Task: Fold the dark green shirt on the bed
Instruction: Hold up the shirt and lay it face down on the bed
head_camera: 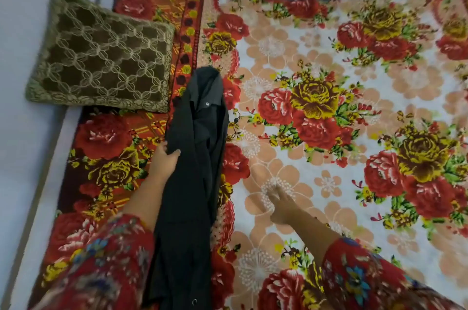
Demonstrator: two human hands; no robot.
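The dark green shirt point(195, 170), almost black here, hangs in a long bunched strip over the bed point(354, 112), its collar end at the top and a button showing. My left hand point(164, 160) grips its left edge about halfway up. Out over the floral bedspread, my right hand point(281, 204) holds nothing, fingers stretched, just right of the shirt and apart from it. Whether it touches the bedspread I cannot tell. Both sleeves are red with a flower print.
A brown-green patterned cushion point(101, 56) lies at the bed's far left corner, close to the shirt's top end. A pale wall point(22, 132) runs along the bed's left and far sides. The bedspread stretches wide to the right.
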